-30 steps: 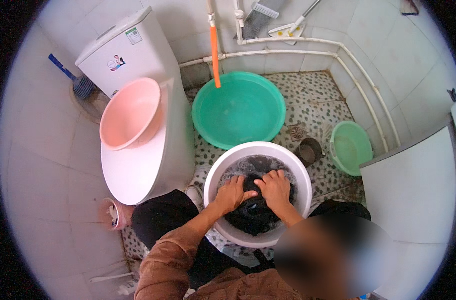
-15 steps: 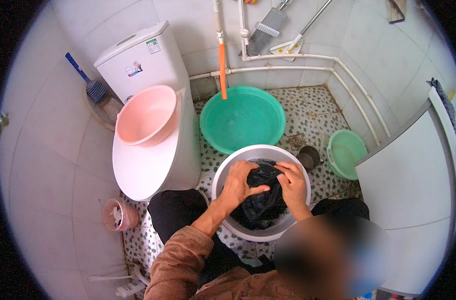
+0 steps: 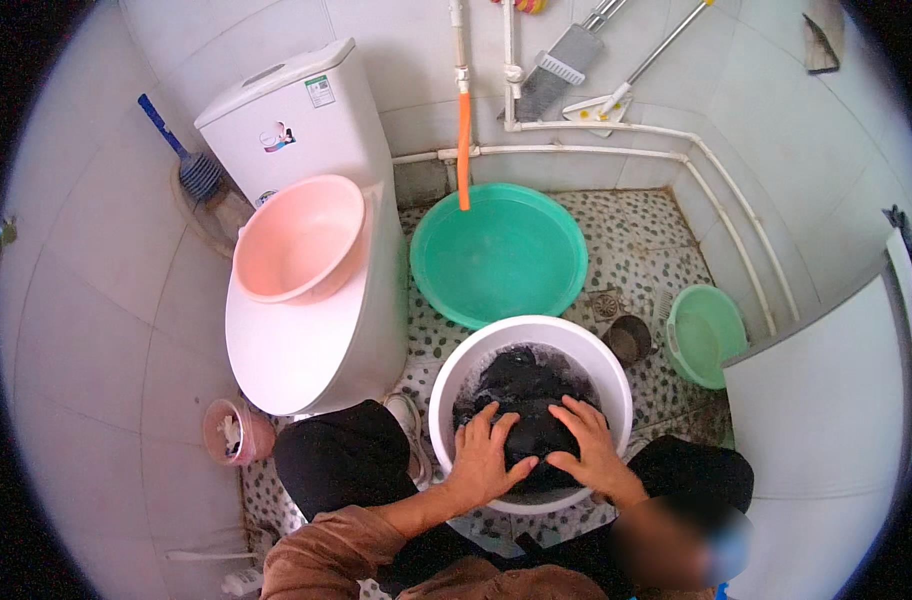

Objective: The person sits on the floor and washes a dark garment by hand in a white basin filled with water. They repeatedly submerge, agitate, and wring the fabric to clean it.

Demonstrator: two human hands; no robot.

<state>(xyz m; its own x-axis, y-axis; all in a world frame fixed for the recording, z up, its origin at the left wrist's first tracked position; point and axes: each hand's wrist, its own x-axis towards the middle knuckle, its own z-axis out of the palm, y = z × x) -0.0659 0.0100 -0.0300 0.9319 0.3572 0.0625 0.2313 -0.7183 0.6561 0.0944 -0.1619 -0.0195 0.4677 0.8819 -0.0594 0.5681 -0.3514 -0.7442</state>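
A wet black cloth (image 3: 524,385) lies bunched in a white basin (image 3: 441,410) on the floor between my knees, with some sudsy water around it. My left hand (image 3: 484,455) rests on the near left part of the cloth, fingers spread. On the near right part lies my right hand (image 3: 588,452), its fingers likewise apart. Both palms face down, the thumbs pointing toward each other with dark fabric between them. Neither hand is closed round the cloth.
Beyond stands a large green basin (image 3: 501,270) of water under an orange hose (image 3: 464,150). A pink basin (image 3: 301,240) sits on the toilet lid (image 3: 286,350). To the right are a dark cup (image 3: 628,340), a light-green basin (image 3: 704,335) and a white panel (image 3: 816,410).
My hands have moved nearer to me and spread flat on the cloth. The cloth's far part is uncovered. The whole view has shifted slightly.
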